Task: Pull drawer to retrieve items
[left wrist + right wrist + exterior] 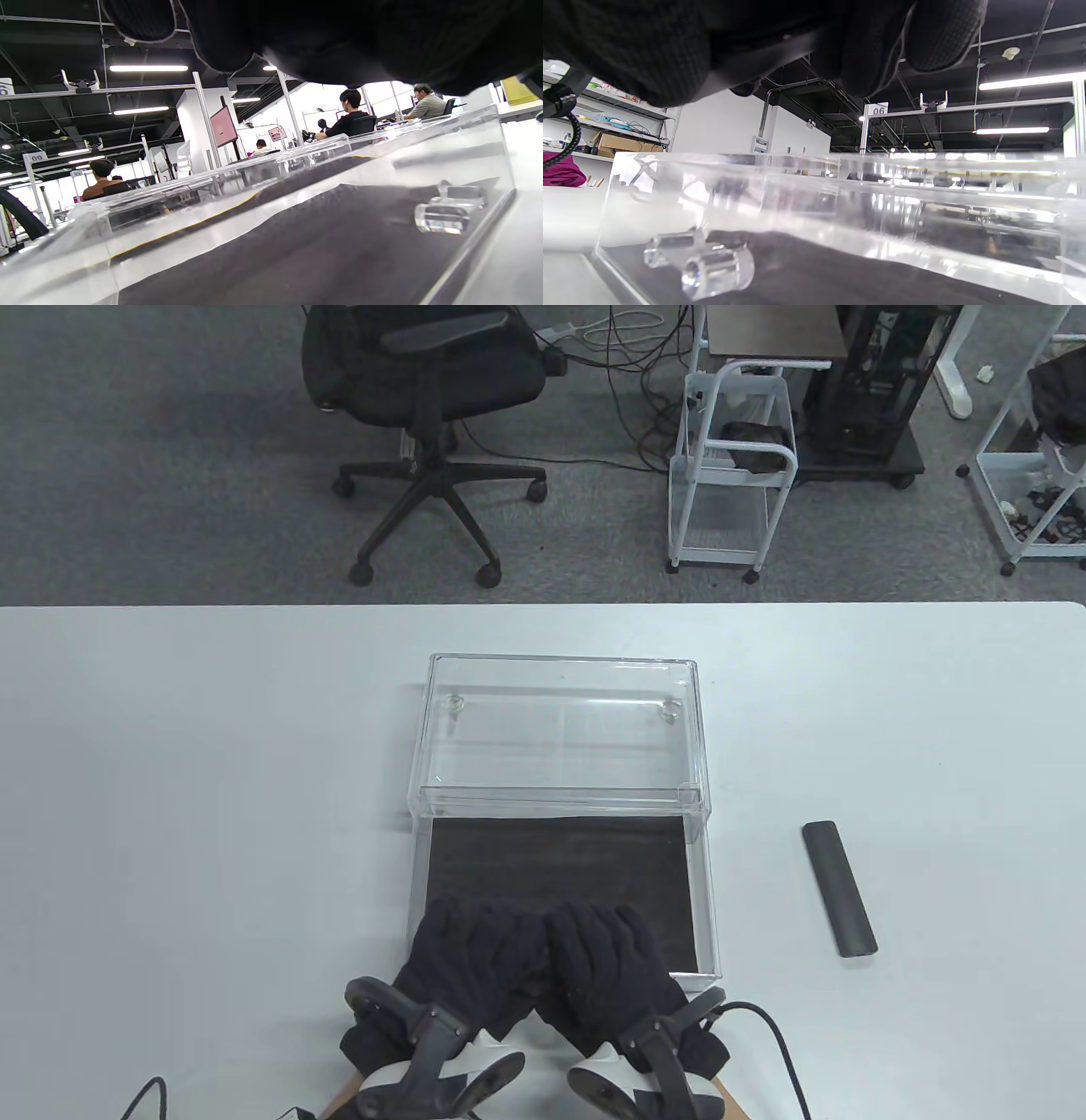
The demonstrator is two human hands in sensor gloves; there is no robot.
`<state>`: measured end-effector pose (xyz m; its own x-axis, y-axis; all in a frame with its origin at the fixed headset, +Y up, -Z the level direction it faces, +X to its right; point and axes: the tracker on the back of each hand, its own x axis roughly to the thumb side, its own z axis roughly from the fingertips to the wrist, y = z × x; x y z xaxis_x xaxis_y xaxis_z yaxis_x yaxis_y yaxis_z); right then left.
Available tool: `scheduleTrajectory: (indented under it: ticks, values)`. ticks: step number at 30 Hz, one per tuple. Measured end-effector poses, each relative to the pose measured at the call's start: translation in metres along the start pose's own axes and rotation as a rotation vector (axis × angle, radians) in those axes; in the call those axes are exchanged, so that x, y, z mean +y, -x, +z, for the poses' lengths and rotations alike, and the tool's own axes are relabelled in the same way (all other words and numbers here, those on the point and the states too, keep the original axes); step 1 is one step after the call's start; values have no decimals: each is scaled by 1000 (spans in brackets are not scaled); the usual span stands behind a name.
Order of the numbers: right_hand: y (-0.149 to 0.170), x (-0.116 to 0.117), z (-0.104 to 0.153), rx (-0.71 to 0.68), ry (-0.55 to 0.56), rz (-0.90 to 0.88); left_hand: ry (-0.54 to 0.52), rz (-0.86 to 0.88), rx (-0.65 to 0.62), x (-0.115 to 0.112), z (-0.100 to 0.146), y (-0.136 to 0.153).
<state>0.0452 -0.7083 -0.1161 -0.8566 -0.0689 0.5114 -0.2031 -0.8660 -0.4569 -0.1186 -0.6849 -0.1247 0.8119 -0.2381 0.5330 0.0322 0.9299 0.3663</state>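
We saw the clear plastic drawer (700, 891) with its dark fuzzy liner (556, 865) pulled out on the white desk (212, 780). Our left hand (471, 959) and right hand (607, 959) rested over its front; we could not tell their grip. A flat dark bar (838, 887) lay nearby.

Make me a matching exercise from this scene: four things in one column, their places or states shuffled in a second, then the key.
Things:
1. clear drawer
2. dark flat bar
3. both hands
4. office chair

Places or states:
A. on the floor beyond the table
B. pulled out toward the person, black liner showing
C. lying on the table, right of the drawer
D. side by side over the drawer's near end

Pairs: 1-B, 2-C, 3-D, 4-A
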Motion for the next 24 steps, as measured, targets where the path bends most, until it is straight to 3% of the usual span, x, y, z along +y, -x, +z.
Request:
scheduleTrajectory:
  ticks: [5, 14, 17, 24]
  values:
    - [14, -6, -4, 62, 36, 65, 13, 40, 46, 0, -2, 3]
    - [117, -40, 11, 535, 166, 49, -14, 169, 90, -1, 1, 21]
    - [150, -38, 22, 701, 109, 34, -8, 180, 92, -4, 0, 23]
    - [196, 5, 36, 943, -226, 35, 11, 179, 94, -3, 0, 23]
